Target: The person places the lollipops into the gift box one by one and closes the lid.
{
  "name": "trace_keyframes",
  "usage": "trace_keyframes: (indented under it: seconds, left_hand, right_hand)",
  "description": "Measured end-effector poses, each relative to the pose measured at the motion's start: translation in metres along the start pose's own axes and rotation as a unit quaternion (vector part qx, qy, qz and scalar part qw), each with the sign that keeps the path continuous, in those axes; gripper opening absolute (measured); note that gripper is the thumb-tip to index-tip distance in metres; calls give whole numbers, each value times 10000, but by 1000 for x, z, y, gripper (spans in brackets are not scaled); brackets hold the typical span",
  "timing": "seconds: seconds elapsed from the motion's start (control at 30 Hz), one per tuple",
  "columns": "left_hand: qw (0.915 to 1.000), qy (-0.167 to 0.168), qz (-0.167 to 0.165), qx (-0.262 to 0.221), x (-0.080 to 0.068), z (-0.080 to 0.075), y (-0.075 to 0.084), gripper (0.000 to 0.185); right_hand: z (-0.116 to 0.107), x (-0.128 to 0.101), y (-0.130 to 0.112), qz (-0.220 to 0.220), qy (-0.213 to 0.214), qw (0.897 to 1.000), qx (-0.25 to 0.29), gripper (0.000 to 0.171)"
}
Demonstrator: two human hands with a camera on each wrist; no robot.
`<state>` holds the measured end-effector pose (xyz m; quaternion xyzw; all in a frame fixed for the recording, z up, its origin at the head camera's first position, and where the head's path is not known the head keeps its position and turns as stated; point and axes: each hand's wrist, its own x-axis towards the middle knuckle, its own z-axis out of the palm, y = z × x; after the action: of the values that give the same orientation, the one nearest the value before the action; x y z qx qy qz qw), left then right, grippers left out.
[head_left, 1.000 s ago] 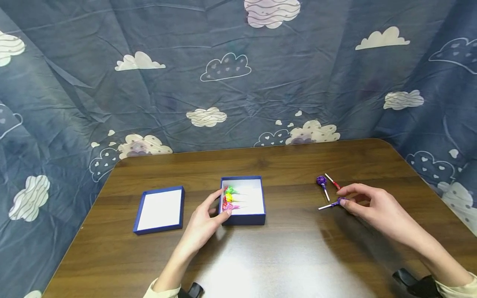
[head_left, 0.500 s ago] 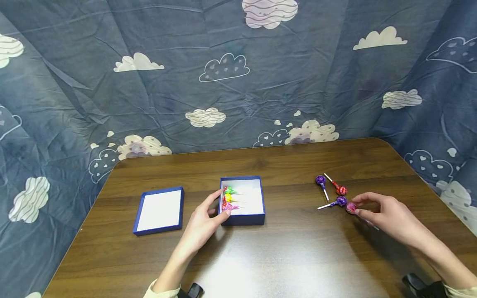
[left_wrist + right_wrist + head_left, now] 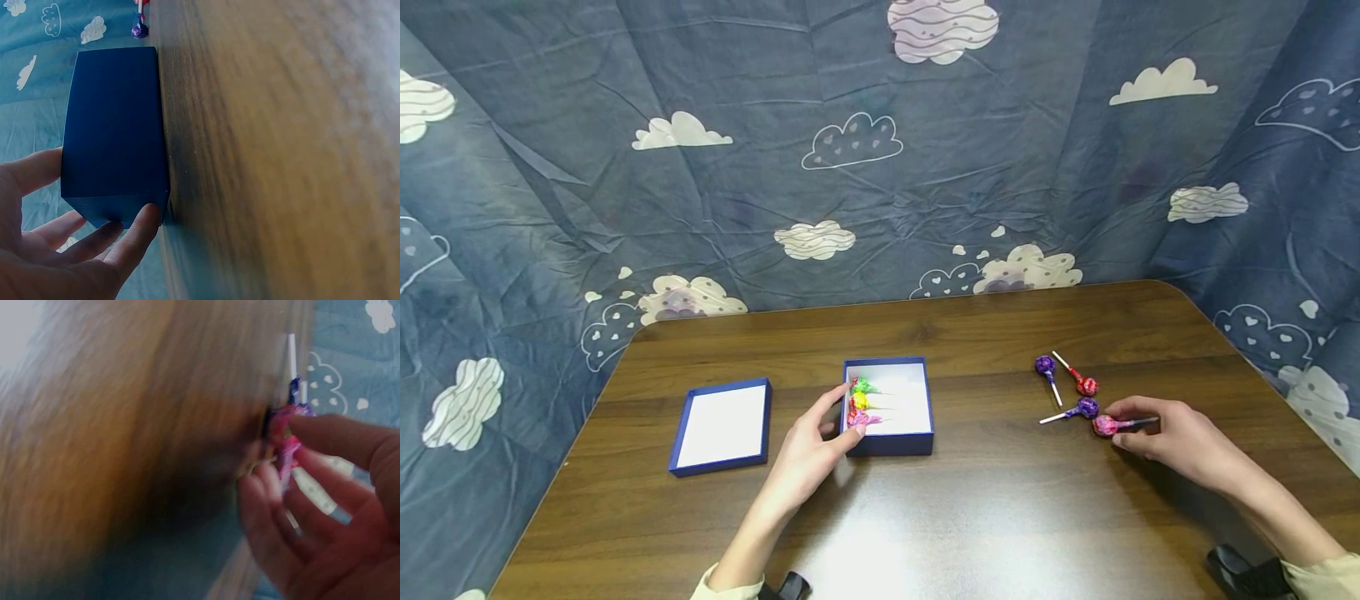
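You've turned the pink lollipop, well right of the box; aligning it seems the work in hand. Your right hand curls round it; your left hand grips the box's left side.

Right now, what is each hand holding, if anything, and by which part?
Left hand: the blue square box, by its left side. Right hand: the pink-wrapped round lollipop, by its wrapped end.

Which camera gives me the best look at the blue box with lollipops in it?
The head view: it shows the blue box from above, open, with lollipops inside. The left wrist view shows only its plain outer walls, touched by the left hand; the right wrist view doesn't show it.
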<state>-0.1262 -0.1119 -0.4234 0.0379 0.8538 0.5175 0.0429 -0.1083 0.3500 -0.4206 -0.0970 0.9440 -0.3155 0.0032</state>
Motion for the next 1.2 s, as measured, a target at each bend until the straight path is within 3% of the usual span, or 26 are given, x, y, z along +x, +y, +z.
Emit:
trace_keyframes:
  seconds: [0.13,0.33,0.97,1.2]
  left_hand:
    - [10000,-26,-2,-53,0,0,0,65]
    - [10000,-24,11,-62,-1,-1,1,65]
    - [10000,-10,49,-1,-1,0,0,64]
    - [10000,-16,72,-8,-1,0,-1,64]
  right_hand:
    - [0,2,6,-196,65,9994,-263,28]
    - [0,5,5,-93,202,9978,-626,33]
    - [7,11,0,-478,-168,9972,-552,26]
    - [6,9,-12,-262,128,9950,-955,28]
